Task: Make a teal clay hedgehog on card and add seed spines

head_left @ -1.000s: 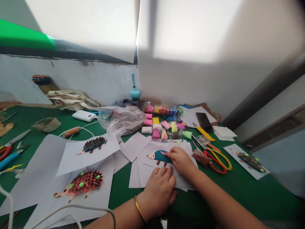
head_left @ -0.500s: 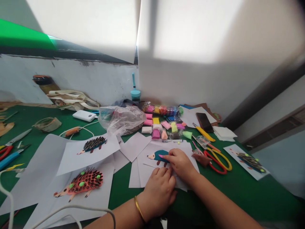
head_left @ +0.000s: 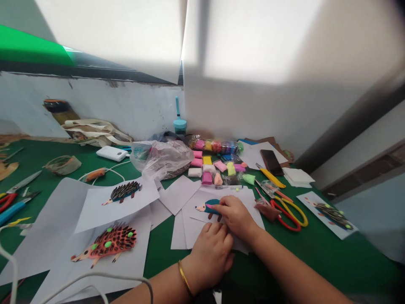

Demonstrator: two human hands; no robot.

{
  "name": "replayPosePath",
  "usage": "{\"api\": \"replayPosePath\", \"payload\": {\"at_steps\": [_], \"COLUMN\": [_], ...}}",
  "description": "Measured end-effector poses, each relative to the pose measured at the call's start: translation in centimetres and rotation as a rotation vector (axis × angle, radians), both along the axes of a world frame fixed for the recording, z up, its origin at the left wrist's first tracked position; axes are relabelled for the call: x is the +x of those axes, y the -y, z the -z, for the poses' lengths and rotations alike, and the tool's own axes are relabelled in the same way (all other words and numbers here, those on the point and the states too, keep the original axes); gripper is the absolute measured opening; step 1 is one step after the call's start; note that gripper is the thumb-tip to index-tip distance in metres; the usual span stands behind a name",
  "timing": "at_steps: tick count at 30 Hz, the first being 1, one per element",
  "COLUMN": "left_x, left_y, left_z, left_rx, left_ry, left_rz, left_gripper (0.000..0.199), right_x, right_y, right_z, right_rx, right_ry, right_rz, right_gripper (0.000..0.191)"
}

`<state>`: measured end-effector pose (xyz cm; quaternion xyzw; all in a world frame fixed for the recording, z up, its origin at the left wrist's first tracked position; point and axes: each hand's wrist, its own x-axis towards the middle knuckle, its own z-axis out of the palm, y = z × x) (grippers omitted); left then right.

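Note:
A blue clay hedgehog (head_left: 215, 203) with a pale face and brown feet lies on white paper (head_left: 193, 230). My right hand (head_left: 237, 215) rests over its right end, the index finger stretched out and pressed on the blue body. A pink pointed tip shows at that fingertip; whether it is a nail or clay I cannot tell. Just below and to the left, my left hand (head_left: 211, 251) rests on the paper's lower edge with its fingers curled under. Their inner side is hidden. A gold bangle (head_left: 185, 276) circles the left wrist.
Several wrapped clay packs (head_left: 207, 177) lie behind the paper. To the right are red and yellow scissors (head_left: 289, 215), a yellow cutter (head_left: 272, 178) and a phone (head_left: 271, 162). Left of my hands lie a red seed-covered hedgehog (head_left: 114, 242) and a blue one (head_left: 125, 191).
My right index finger has slid slightly to the left over the blue hedgehog's body. The left hand has stayed in place.

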<state>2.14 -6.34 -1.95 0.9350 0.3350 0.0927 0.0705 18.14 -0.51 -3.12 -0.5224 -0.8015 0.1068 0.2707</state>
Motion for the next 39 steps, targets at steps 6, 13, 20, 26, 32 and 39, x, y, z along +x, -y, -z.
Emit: {"api": "replayPosePath", "payload": {"at_steps": [6, 13, 20, 26, 32, 39], "left_x": [0.0, 0.0, 0.0, 0.0, -0.1, -0.1], "left_y": [-0.1, 0.0, 0.0, -0.1, -0.2, -0.1], "left_z": [-0.1, -0.1, -0.1, 0.2, 0.6, 0.7], "left_rx": [-0.007, -0.001, -0.003, 0.023, 0.052, 0.058], "left_ry": [-0.013, -0.018, -0.006, -0.005, -0.004, 0.001], "left_rz": [-0.003, -0.004, -0.001, 0.005, 0.022, 0.026], "left_gripper": [0.033, 0.033, 0.031, 0.034, 0.036, 0.037], "right_x": [-0.3, -0.5, -0.4, 0.3, 1.1, 2.0], "right_y": [-0.6, -1.2, -1.6, -1.9, -2.0, -1.9], "right_z": [-0.3, -0.5, -0.6, -0.1, 0.4, 0.3], "right_rx": [-0.046, -0.042, 0.036, 0.044, 0.054, 0.038], "right_ry": [-0.013, 0.003, 0.097, 0.102, 0.094, 0.124], "right_rz": [0.004, 0.002, 0.008, 0.031, 0.046, 0.069], "right_gripper": [0.038, 0.035, 0.030, 0.027, 0.030, 0.029]}}
